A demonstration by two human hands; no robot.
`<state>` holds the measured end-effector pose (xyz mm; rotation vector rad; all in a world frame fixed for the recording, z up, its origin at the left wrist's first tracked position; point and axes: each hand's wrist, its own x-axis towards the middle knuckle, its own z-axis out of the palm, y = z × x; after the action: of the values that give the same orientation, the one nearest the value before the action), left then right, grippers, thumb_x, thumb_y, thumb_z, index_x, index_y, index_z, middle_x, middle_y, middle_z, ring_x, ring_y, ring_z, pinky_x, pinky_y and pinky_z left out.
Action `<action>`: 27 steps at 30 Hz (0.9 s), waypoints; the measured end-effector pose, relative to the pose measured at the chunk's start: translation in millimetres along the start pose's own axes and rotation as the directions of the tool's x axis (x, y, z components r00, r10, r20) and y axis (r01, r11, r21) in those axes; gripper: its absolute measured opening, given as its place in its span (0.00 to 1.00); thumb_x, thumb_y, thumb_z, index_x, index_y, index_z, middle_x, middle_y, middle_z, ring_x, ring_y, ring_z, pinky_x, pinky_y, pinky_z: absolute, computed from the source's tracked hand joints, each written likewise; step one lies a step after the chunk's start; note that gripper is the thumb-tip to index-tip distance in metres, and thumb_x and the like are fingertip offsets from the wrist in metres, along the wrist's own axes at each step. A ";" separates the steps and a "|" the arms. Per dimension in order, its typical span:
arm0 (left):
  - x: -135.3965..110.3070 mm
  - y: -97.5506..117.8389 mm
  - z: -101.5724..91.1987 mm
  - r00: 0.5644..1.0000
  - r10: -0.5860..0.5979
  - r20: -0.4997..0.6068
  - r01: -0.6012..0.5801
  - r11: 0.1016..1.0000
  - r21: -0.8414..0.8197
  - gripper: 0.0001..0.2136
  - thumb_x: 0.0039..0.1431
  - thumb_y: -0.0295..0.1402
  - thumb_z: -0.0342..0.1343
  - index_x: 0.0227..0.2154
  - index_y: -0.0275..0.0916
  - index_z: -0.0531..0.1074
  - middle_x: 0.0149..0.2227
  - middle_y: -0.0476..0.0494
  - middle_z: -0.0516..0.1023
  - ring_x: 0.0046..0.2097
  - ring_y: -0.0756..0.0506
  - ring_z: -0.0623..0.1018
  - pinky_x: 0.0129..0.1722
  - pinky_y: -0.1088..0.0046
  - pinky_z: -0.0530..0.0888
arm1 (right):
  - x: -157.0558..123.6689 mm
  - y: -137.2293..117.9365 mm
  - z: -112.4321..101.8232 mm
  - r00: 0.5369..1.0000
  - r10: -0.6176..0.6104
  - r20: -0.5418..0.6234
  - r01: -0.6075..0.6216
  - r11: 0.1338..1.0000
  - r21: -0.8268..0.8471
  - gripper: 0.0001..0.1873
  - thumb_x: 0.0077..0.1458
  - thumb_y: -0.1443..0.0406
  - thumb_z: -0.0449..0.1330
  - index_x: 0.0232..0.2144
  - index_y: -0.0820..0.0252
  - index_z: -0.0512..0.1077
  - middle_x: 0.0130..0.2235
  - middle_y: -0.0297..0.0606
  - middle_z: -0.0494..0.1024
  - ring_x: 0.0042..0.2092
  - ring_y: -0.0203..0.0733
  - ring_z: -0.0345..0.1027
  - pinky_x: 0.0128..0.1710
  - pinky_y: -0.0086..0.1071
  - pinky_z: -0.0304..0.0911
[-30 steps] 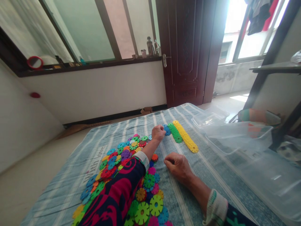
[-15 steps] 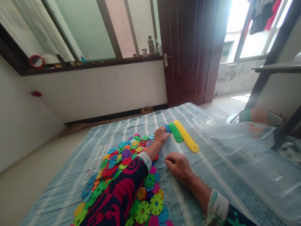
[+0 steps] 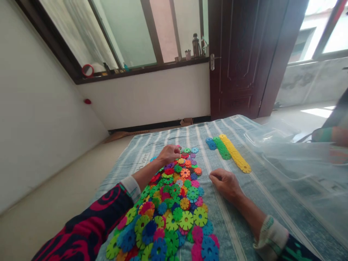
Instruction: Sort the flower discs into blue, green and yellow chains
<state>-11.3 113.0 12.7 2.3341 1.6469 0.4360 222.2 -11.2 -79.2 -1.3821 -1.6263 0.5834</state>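
Note:
My left hand [image 3: 169,154] is over the far end of a pile of colourful notched plastic discs [image 3: 174,203], fingers curled down. Whatever it pinches, if anything, is hidden. My right hand [image 3: 225,183] lies closed on the striped sheet, right of the pile, thumb against curled fingers; any content is out of sight. Beyond it lie overlapping rows of discs: a long yellow row [image 3: 235,154], a shorter green row [image 3: 222,148] and a short blue group [image 3: 211,144]. My right hand is apart from these rows.
Blurred clear plastic containers [image 3: 296,156] stand on the right side of the bed. The bed's striped blue sheet [image 3: 190,136] reaches toward a dark wooden door [image 3: 241,72]. A windowsill [image 3: 141,74] carries a red-rimmed mirror and a flask.
My left hand has drawn back from the blue discs to the pile's far end, on the left. The blue group is now uncovered. My right hand stays closed on the sheet. The view has turned left.

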 end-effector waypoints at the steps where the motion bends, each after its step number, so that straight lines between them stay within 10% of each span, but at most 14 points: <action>1: -11.9 -9.5 -9.5 1.000 -0.004 0.019 0.004 1.000 0.010 0.05 0.44 0.31 0.54 0.21 0.37 0.75 0.21 0.53 0.73 0.27 0.50 0.71 0.28 0.77 0.64 | -0.5 0.4 0.0 1.000 0.001 0.001 -0.001 1.000 0.000 0.10 0.51 0.62 0.55 0.25 0.57 0.75 0.30 0.35 0.77 0.33 0.39 0.70 0.35 0.30 0.59; 13: -115.1 -43.1 -38.1 0.981 0.011 0.191 -0.052 0.975 0.214 0.12 0.44 0.30 0.55 0.33 0.43 0.78 0.35 0.48 0.75 0.41 0.45 0.73 0.40 0.73 0.67 | -5.7 4.7 -1.7 1.000 0.000 0.009 0.001 1.000 -0.009 0.12 0.51 0.58 0.55 0.26 0.57 0.75 0.30 0.36 0.77 0.33 0.41 0.70 0.36 0.33 0.61; 27: -117.7 -41.9 -28.9 0.987 -0.025 0.162 -0.038 0.926 0.376 0.13 0.53 0.34 0.52 0.40 0.46 0.77 0.43 0.42 0.72 0.47 0.41 0.70 0.46 0.66 0.68 | -6.5 5.2 -1.3 1.000 -0.020 -0.003 0.020 1.000 -0.020 0.13 0.51 0.58 0.55 0.26 0.57 0.76 0.30 0.37 0.78 0.33 0.42 0.71 0.36 0.33 0.62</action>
<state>-95.9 16.6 12.4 2.5584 1.7705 -0.0862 225.9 -16.2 -85.0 -1.3797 -1.6454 0.5543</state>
